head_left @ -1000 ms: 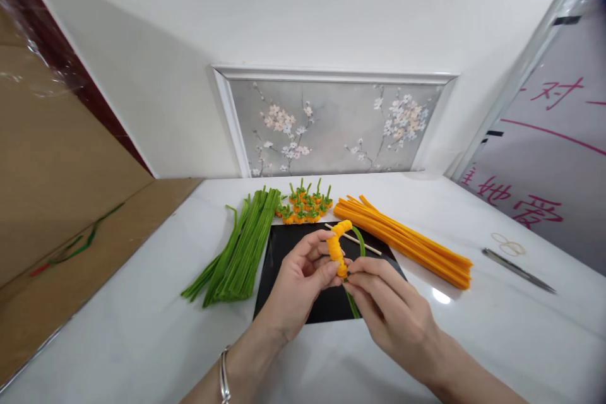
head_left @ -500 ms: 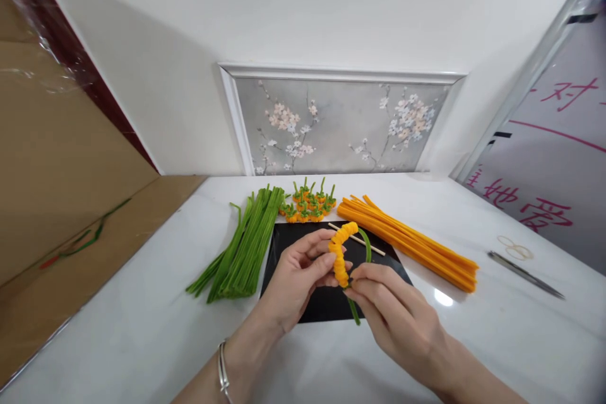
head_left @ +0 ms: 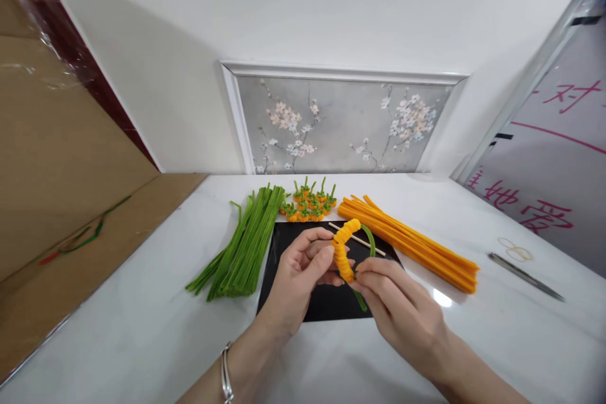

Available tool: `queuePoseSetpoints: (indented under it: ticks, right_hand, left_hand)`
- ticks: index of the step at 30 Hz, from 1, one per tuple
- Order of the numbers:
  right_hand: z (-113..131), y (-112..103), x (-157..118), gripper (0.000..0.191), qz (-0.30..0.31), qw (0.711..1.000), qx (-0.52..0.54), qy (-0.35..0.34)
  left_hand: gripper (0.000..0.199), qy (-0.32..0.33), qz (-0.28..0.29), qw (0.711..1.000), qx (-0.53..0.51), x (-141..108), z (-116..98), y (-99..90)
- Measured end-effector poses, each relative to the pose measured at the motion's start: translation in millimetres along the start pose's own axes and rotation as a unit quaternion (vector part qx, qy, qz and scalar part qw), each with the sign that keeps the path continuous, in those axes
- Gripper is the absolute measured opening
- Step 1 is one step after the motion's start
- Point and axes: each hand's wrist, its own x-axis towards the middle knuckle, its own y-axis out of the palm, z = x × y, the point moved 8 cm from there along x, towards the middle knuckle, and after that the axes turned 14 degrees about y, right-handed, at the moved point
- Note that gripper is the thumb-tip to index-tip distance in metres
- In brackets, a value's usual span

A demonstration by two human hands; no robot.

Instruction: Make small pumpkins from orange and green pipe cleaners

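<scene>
Between my two hands, above a black mat (head_left: 326, 309), is a curved orange pipe-cleaner coil (head_left: 341, 252) threaded on a green pipe cleaner (head_left: 370, 240). My left hand (head_left: 305, 271) is closed, thumb and fingers pinching the coil's left side. At the coil's lower end my right hand (head_left: 402, 303) pinches the green pipe cleaner; its tail hangs below the fingertips. What lies between the right fingertips is partly hidden. The green pipe cleaner arcs out from the coil's upper end toward the right hand.
Left of the mat lies a bundle of green pipe cleaners (head_left: 250, 246). Small orange pieces with green stems (head_left: 307, 202) stand behind it. On the right are a bundle of orange pipe cleaners (head_left: 411, 243), tweezers (head_left: 525, 276) and rubber bands (head_left: 515, 249). A wooden stick (head_left: 364, 243) crosses the mat.
The coil and both hands have shifted slightly right and up. The coil looks more bent, and the green tail below it has swung a little to the right.
</scene>
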Motion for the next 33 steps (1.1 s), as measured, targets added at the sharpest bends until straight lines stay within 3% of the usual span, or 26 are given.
queuePoseSetpoints:
  ticks: [4, 14, 27, 33]
  right_hand:
    - [3.0, 2.9, -0.6, 0.014, 0.008, 0.999, -0.034, -0.019]
    - [0.8, -6.1, 16.5, 0.014, -0.002, 0.998, -0.044, -0.036]
    - [-0.7, 2.2, 15.0, 0.014, 0.039, 0.997, -0.049, -0.041]
    - [-0.8, 2.5, 12.8, 0.012, 0.037, 0.997, -0.048, -0.043]
  left_hand:
    - [0.024, -0.010, -0.020, 1.000, 0.010, 1.4, 1.1, -2.3]
    - [0.025, -0.064, -0.054, 0.990, -0.113, -1.4, 6.1, 0.1]
    - [0.025, 0.015, -0.019, 1.000, -0.003, -1.0, -5.5, 4.5]
    - [0.020, 0.011, -0.009, 1.000, 0.022, -2.2, -2.6, 2.8]
